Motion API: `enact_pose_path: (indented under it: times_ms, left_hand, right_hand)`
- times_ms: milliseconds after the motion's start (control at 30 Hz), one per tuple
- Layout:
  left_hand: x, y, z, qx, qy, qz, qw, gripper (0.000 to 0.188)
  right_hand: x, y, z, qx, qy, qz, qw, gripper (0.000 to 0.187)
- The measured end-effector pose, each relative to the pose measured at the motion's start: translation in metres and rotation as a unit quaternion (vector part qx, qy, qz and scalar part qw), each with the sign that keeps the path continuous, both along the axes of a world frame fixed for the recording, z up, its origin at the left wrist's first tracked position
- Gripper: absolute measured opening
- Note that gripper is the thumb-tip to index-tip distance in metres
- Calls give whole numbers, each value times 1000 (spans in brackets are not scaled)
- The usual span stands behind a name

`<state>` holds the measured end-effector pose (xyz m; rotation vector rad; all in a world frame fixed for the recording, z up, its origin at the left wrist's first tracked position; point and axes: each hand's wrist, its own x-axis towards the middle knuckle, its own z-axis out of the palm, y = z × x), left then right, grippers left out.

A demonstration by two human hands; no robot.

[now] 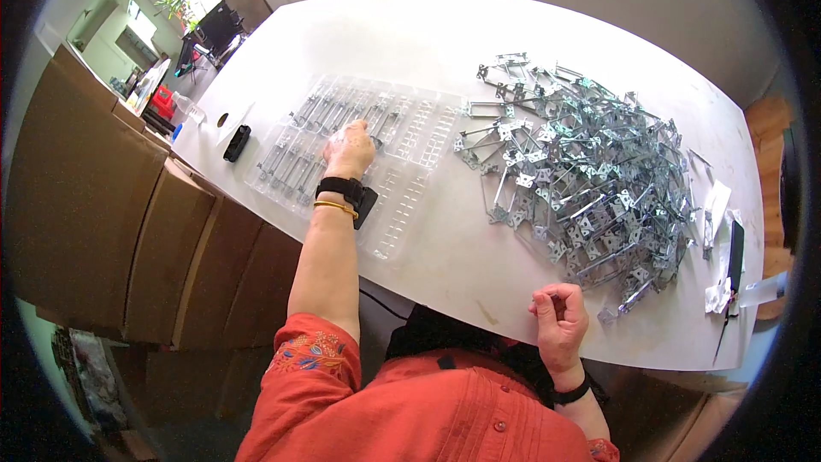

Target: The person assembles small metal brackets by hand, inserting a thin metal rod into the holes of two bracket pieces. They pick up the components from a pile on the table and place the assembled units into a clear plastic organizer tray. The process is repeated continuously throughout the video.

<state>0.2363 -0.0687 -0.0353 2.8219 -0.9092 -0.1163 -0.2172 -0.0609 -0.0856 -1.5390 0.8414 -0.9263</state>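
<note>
A clear plastic tray (pixel 402 173) with rows of narrow slots lies on the left half of the table. Thin metal brackets (pixel 295 154) fill its left and upper slots, while its right-hand slots hold none. Over the filled rows is my left hand (pixel 349 151), its fingers bent down and together; what they grip is hidden. My right hand (pixel 561 325) sits at the table's front edge with fingers curled in and thumb against them, nothing showing in it. Close beyond it spreads a large heap of loose metal brackets (pixel 590 180), each a rod with flat perforated end plates.
The white table (pixel 376 34) has a curved look. Left of the tray lies a small black object (pixel 237 144), with a clear bottle (pixel 188 108) beyond. Cardboard boxes (pixel 85 205) stand along the left side. At right are a black-handled tool (pixel 735 257) and crumpled white wrapping (pixel 715 205).
</note>
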Motion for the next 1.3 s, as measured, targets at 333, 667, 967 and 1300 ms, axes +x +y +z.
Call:
enact_pose_path:
  times_ms: [333,667,967,1300]
  left_hand:
    - [5,5,-7,-55,-27,-20,998,37]
    - [-30,7,10,-83,-20,-63,994,27]
    - [-94,12,30,-203,-8,-167,965,26]
    - [-197,-8,-12,-244,139,-272,920,25]
  right_hand:
    - [1,0,-1,-1,-7,-5,1000,15]
    - [-1,0,3,-5,10,8,1000,12]
    - [-1,-1,1,-4,10,-12,1000,13]
    - [0,0,-6,2,-16,-4,1000,14]
